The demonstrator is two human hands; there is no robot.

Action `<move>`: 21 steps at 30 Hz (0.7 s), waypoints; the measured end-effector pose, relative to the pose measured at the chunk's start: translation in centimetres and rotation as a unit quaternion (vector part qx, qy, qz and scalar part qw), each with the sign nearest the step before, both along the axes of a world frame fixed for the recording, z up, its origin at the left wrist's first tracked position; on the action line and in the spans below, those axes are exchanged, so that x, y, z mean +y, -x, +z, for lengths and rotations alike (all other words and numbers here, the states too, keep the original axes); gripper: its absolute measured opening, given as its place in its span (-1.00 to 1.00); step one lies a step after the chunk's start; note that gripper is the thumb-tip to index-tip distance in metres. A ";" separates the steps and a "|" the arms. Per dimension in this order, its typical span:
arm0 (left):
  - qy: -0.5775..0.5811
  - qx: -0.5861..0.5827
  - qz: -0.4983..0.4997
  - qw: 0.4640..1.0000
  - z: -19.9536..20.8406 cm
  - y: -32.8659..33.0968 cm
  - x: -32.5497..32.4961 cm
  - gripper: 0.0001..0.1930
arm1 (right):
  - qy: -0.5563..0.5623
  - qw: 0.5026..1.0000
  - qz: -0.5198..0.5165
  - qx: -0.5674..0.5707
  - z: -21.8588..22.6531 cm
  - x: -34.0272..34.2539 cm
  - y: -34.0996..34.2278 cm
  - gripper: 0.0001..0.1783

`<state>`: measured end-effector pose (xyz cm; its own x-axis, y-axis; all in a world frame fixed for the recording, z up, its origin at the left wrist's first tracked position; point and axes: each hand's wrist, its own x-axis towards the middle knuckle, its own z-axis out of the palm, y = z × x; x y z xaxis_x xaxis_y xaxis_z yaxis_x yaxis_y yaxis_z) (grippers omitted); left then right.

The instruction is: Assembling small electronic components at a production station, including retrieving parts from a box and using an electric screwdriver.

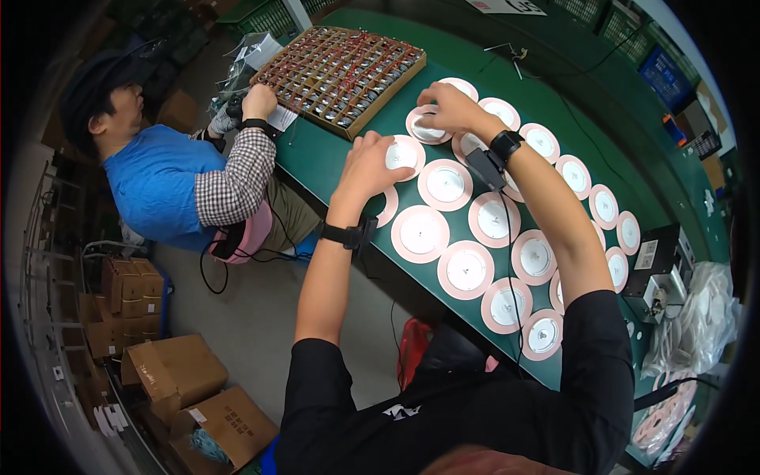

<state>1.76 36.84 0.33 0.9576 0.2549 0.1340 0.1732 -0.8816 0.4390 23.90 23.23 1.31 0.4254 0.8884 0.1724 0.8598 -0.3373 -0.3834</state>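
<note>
Round pale-pink discs with silvery-white centres lie in rows on the green table (507, 75). My left hand (370, 165) is at the table's near-left edge, fingers and thumb spread beside one disc (408, 157), the thumb over its rim. My right hand (453, 109) reaches farther, above another disc (428, 134). Its fingers bend down together there, and whatever is between the fingertips is too small to make out. A dark wristband with a small box (348, 235) is on my left wrist; a similar band (505, 145) is on my right.
A partitioned wooden tray (426, 62) of small metal parts with red pieces stands at the far left. Beside it a co-worker in a blue vest (170, 178) works. A black device (661, 265) and plastic bags (704, 309) are at right; a black cable (513, 269) crosses the discs. Cardboard boxes (178, 368) sit lower left.
</note>
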 end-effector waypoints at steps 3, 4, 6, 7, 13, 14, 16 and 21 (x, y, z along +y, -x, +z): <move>-0.011 0.036 0.004 0.999 0.2 -0.3 -0.4 -0.30 | 0.048 0.998 0.004 0.046 -0.4 -0.6 0.6 -0.45; -0.017 0.053 0.004 0.998 0.2 -0.5 -0.5 -0.28 | 0.071 0.995 0.003 0.067 -0.6 -0.9 0.6 -0.40; -0.016 0.058 0.003 0.998 0.2 -1.0 -0.5 -0.28 | 0.071 0.995 -0.005 0.073 -0.8 -1.1 0.3 -0.36; -0.015 0.064 0.004 0.998 0.3 -1.2 -0.5 -0.27 | 0.071 0.994 -0.011 0.080 -0.9 -1.1 0.1 -0.32; -0.041 0.073 0.005 0.996 0.6 -1.1 -0.9 -0.26 | 0.033 0.999 -0.026 -0.030 -1.1 -1.4 1.6 -0.28; -0.055 0.073 0.008 0.996 0.8 -1.1 -1.1 -0.26 | 0.051 0.998 -0.041 -0.025 -0.9 -1.3 1.7 -0.27; -0.081 0.072 0.015 0.994 0.9 -1.1 -1.4 -0.27 | 0.086 0.994 -0.072 -0.014 -0.7 -1.2 2.0 -0.26; -0.065 0.083 0.028 0.994 0.9 -1.3 -1.4 -0.26 | 0.070 0.993 -0.094 -0.019 -0.7 -0.9 2.0 -0.27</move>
